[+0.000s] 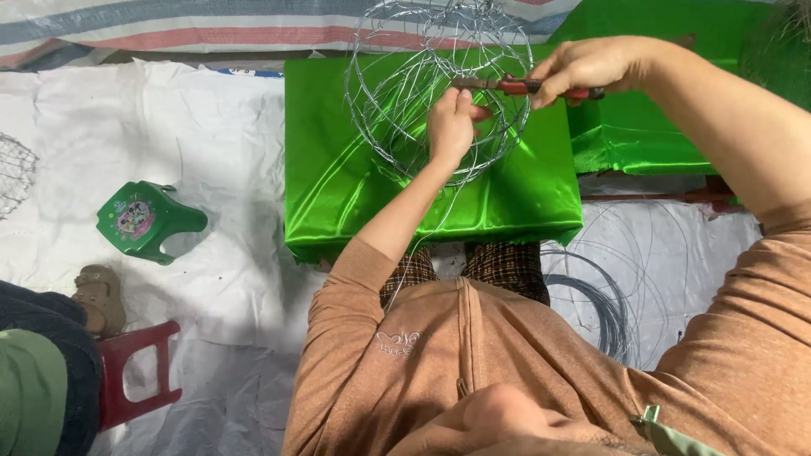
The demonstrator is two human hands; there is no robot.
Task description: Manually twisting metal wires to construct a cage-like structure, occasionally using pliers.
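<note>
Wire ball frame (435, 89) sits on the green satin-covered box (338, 194), which serves as a raised work surface. Left hand (452, 127) reaches inside, pinching a strand to steady it. Right hand (583, 67) grips red-handled pliers (528, 86), tip at that strand. Spare wire coil (604, 308) on white sheet (169, 127) by the knee.

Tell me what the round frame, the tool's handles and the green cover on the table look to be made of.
Round frame: thin bare metal wire, silvery, bent into crossing loops, seen through.
Tool handles, gripped by the right hand: probably red plastic or rubber sleeves over darker metal; the look leaves it open.
Green cover: likely satin-type cloth, glossy, with soft folds and bright highlights.
The left hand touches the wire.
</note>
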